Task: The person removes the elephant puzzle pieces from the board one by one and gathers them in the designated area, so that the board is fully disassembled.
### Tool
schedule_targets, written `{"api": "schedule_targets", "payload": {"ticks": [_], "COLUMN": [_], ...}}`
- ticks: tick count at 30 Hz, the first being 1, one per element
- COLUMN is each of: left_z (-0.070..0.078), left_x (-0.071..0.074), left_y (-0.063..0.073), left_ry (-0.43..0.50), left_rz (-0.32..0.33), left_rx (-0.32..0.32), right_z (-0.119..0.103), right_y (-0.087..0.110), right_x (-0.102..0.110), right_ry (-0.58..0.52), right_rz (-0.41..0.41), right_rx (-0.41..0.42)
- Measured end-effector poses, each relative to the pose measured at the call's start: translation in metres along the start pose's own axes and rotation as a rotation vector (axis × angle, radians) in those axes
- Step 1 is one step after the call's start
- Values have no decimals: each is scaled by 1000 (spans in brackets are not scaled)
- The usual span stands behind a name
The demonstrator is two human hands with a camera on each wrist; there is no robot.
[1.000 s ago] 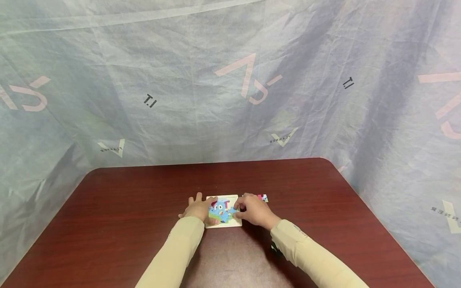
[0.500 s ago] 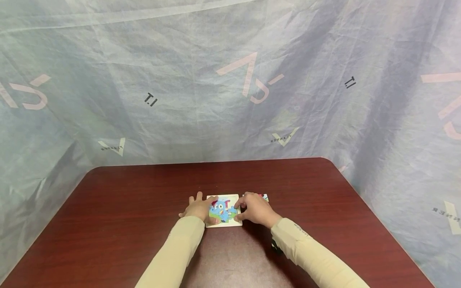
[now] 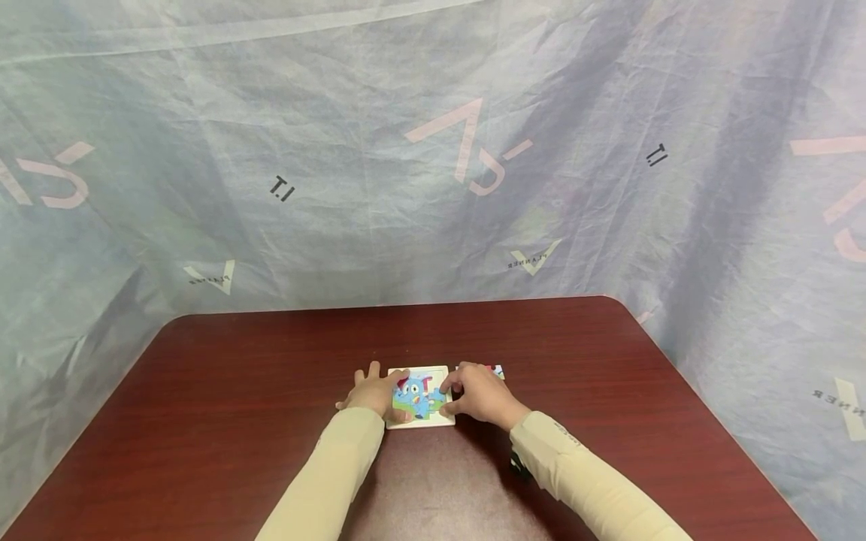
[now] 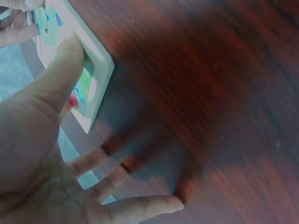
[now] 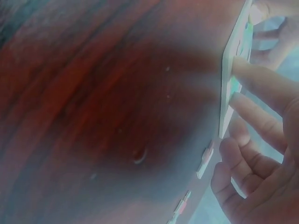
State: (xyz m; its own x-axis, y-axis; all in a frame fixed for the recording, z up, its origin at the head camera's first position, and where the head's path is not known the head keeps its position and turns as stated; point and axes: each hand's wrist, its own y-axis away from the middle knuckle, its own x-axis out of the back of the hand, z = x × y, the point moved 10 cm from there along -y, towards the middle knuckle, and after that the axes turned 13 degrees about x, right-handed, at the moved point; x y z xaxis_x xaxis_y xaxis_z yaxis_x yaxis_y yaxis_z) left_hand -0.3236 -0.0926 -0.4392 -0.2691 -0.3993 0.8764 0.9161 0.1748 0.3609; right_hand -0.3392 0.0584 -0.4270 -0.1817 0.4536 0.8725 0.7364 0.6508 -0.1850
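A shallow pale puzzle tray (image 3: 421, 424) lies flat on the table, partly filled with pieces showing a blue cartoon elephant on green. My left hand (image 3: 370, 394) rests over its left side. Thumb and index finger lie straight on the assembled pieces; the other fingers spread onto the table, as the left wrist view shows. At the tray's right side, my right hand (image 3: 483, 395) pinches a blue and green puzzle piece (image 3: 437, 398) between thumb and index finger. Pale tray bottom shows around that piece. In the right wrist view, the hand's remaining fingers are bent beside the tray rim (image 5: 226, 77).
Loose colourful puzzle pieces (image 3: 498, 371) lie behind the right hand, partly hidden by it. Two of them, a nearer piece (image 5: 205, 161) and a farther piece (image 5: 181, 205), show in the right wrist view. A grey printed cloth (image 3: 352, 225) hangs beyond the reddish-brown table (image 3: 271, 376).
The right fingers and the blue and green piece have shifted very slightly right in the tray. The left hand stays in place.
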Motion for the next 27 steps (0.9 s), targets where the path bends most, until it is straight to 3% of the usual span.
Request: {"api": "schedule_targets", "payload": {"ticks": [7,27], "left_z": [-1,1], "left_x": [-1,2], "left_y": [1,5], "left_ry": [6,-4], "left_rz": [-23,-20], "left_rx": [-1,-6], "right_z": [-2,1], "right_y": [-1,-2], "right_x": [1,22], "right_ry": [4,-15], "right_rz": [-8,16], "right_rx": [32,-21]}}
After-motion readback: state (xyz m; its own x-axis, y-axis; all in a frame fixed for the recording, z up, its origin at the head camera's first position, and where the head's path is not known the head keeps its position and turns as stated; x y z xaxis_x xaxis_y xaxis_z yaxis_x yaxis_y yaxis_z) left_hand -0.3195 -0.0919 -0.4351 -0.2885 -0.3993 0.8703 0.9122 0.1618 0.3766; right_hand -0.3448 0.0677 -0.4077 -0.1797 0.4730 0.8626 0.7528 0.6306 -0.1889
